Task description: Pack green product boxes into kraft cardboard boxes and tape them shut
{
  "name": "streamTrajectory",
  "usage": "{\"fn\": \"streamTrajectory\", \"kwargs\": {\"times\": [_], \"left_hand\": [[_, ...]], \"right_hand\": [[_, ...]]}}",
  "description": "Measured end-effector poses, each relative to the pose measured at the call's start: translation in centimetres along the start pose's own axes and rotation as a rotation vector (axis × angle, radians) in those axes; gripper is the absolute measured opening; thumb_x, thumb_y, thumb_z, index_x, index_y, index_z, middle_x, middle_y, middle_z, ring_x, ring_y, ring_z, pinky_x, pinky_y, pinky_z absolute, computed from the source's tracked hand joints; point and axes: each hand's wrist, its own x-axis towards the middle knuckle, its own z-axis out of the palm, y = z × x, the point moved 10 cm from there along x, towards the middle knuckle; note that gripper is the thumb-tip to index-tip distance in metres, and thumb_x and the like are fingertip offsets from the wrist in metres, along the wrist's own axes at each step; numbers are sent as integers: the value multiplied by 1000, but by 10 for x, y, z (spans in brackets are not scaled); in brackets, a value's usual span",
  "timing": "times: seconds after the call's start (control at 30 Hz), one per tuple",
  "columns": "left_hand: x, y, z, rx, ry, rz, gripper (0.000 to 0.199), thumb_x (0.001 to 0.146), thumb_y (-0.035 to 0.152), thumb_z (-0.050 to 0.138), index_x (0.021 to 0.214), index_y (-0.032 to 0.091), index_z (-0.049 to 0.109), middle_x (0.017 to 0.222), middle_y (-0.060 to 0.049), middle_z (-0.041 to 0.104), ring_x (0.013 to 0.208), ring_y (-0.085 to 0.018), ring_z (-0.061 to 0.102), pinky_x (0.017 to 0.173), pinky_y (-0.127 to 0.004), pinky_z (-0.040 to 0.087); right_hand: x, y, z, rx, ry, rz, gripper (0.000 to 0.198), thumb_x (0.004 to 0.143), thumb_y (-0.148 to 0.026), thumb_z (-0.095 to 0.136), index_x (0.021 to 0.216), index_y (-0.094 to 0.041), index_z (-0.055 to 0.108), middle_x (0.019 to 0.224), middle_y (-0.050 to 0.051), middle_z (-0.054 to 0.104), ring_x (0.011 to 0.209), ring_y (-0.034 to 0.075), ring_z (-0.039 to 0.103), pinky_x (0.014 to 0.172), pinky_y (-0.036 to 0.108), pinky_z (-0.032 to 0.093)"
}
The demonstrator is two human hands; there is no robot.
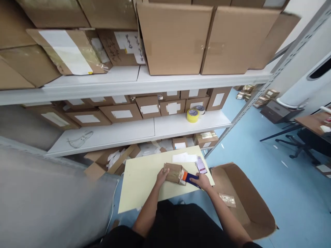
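Above the pale yellow table (139, 182), my left hand (162, 175) grips the left end of a small brown cardboard box (173, 173). Clear, shiny tape shows at the box's right end. My right hand (203, 181) is closed around a flat dark-blue tool with an orange end (191, 179), whose exact kind I cannot make out. The orange end touches or nearly touches the right end of the box. Just beyond my right hand lies a phone (201, 165) with a lit screen, and white paper sheets (184, 157) lie beside it.
A large open carton (240, 196) stands on the floor to the right, a small clear packet (227, 200) inside. Shelves (170, 127) with boxes rise behind the table, holding yellow tape (192, 116) and a clear bag (80, 140). An open box (113, 160) sits beyond the table's left.
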Motion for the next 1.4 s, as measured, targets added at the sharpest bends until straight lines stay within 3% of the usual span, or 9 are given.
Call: {"fn": "streamTrajectory", "kwargs": {"times": [0.2,0.4,0.53,0.67,0.8,0.93,1.07,1.2,1.4], "left_hand": [[1,-20,-96,158,299,-33,56,99,60,52,135,20,66,148,-14,65,140,-30,58,119,-41,42],[0,-43,-75,97,111,-85,62,104,61,41,148,21,58,143,-13,68,133,-30,64,114,-43,46],[3,-52,-49,125,62,-113,64,105,62,38,151,21,55,138,-14,71,128,-31,67,110,-43,49],[5,-44,0,162,6,-116,67,104,63,38,153,21,54,132,-17,74,121,-35,70,104,-46,52],[4,-31,43,225,-38,-115,68,104,63,36,153,20,53,133,-18,73,124,-36,69,106,-47,49],[4,-26,54,238,-55,-96,69,104,64,33,154,20,51,140,-18,69,131,-38,63,110,-50,46],[5,-27,46,210,-65,-64,66,104,65,35,150,23,56,142,-15,69,133,-36,63,111,-47,46],[13,-36,15,167,-46,-86,58,106,60,36,133,21,70,132,-12,75,125,-30,68,104,-37,50],[22,-40,-77,175,176,-184,49,101,51,53,127,13,71,124,-19,76,121,-34,70,102,-42,52]], "right_hand": [[25,-110,45,14,-82,-158,52,91,-70,65,111,-22,75,109,8,81,101,25,75,74,26,46],[43,-171,65,-87,-151,-192,54,91,-67,64,118,-21,75,120,12,78,110,27,73,82,28,51],[50,-175,63,-150,-147,-183,56,89,-63,69,124,-20,75,119,14,78,114,29,72,88,31,52],[51,-138,46,-174,-155,-185,54,87,-64,71,122,-24,77,114,13,80,109,30,73,86,32,52],[40,-45,2,-216,-121,-80,45,87,-61,74,109,-22,79,108,13,80,103,31,74,81,33,51],[17,58,-47,-229,-76,74,41,86,-58,77,94,-18,77,101,18,78,93,33,73,72,36,48],[7,94,-65,-228,-58,132,35,88,-53,76,88,-18,76,95,17,78,88,31,71,71,36,46],[22,49,-50,-166,-54,84,41,87,-57,77,97,-17,77,99,16,78,92,29,72,72,32,46],[43,-83,-19,-123,-21,-71,50,89,-68,68,95,-19,76,98,11,80,93,26,74,69,27,44]]}}
